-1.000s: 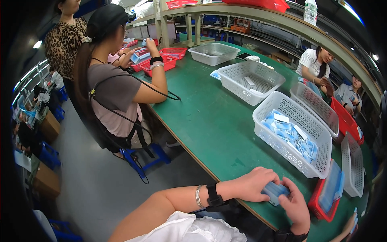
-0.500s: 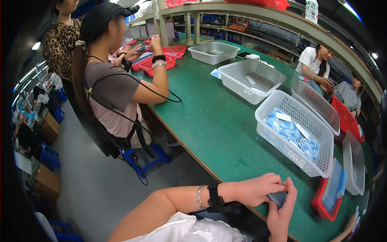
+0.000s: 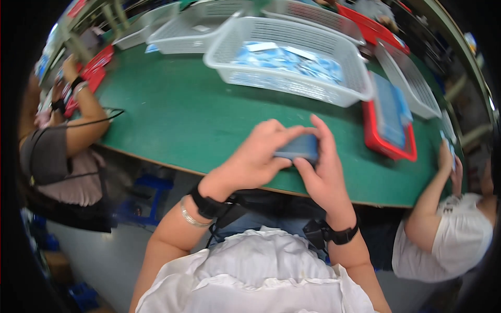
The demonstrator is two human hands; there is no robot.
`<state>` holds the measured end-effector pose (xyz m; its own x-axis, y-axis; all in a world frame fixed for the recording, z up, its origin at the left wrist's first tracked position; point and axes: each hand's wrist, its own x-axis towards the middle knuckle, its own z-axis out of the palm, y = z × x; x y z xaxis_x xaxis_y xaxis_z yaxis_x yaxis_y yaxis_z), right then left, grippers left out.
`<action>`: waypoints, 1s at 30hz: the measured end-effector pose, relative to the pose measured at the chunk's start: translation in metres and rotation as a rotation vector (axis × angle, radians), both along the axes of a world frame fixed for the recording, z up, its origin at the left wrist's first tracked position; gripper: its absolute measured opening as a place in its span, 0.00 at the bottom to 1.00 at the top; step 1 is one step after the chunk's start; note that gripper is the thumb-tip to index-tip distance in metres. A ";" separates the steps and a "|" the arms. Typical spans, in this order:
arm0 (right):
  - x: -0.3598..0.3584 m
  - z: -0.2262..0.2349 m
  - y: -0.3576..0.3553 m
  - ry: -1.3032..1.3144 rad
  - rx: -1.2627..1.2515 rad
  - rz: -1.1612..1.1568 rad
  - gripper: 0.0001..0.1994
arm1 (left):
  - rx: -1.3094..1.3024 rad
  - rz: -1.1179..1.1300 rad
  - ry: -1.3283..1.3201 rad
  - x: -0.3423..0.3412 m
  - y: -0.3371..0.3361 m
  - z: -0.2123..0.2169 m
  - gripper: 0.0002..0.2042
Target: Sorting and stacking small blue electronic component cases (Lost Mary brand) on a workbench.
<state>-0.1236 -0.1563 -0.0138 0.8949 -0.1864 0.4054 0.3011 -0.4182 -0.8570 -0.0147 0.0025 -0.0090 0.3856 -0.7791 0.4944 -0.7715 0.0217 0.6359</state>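
In front of me, over the near part of the green table (image 3: 172, 122), I hold a small flat rectangular dark blue-grey piece (image 3: 301, 148). My left hand (image 3: 254, 159) is closed on its left end, fingers over the top edge and thumb below. Around its right side curves my right hand (image 3: 327, 169), with the thumb at the lower edge and fingers behind. Motion blurs the piece, so its exact kind cannot be made out. Beyond my hands stands a white perforated basket (image 3: 297, 93) with many light-blue and white packets (image 3: 289, 65) inside.
To the right is a red basket (image 3: 371, 133) with blue-tinted flat sheets (image 3: 390, 112). More white baskets (image 3: 182, 46) line the far side. One co-worker (image 3: 62, 151) sits at left; another (image 3: 443, 229) works close on my right. The table's front edge (image 3: 188, 169) runs below my hands.
My view has swung to the right and down, so my hands now appear nearer the middle and both forearms show. The dark piece is still held between both hands.
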 end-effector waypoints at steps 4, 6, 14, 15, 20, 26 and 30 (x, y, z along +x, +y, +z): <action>-0.016 0.005 -0.005 -0.030 0.467 0.094 0.32 | -0.062 0.049 0.176 -0.033 -0.012 0.013 0.35; -0.028 0.009 0.002 -0.044 0.600 0.128 0.32 | -0.310 0.109 0.666 -0.064 -0.015 0.013 0.35; -0.057 0.005 0.001 0.030 0.946 0.385 0.32 | -0.141 0.336 0.106 -0.122 -0.012 -0.001 0.40; -0.059 0.005 0.000 0.027 1.006 0.390 0.32 | -0.140 0.327 0.111 -0.123 -0.011 0.003 0.40; -0.072 0.003 -0.008 0.031 1.153 0.487 0.33 | -0.339 -0.093 0.848 -0.122 0.002 0.023 0.38; -0.079 0.005 -0.004 0.091 1.112 0.562 0.38 | 0.077 -0.270 1.429 -0.095 0.017 0.030 0.34; -0.082 0.012 -0.002 0.237 0.903 0.607 0.37 | 0.194 -0.448 1.547 -0.091 0.016 0.025 0.28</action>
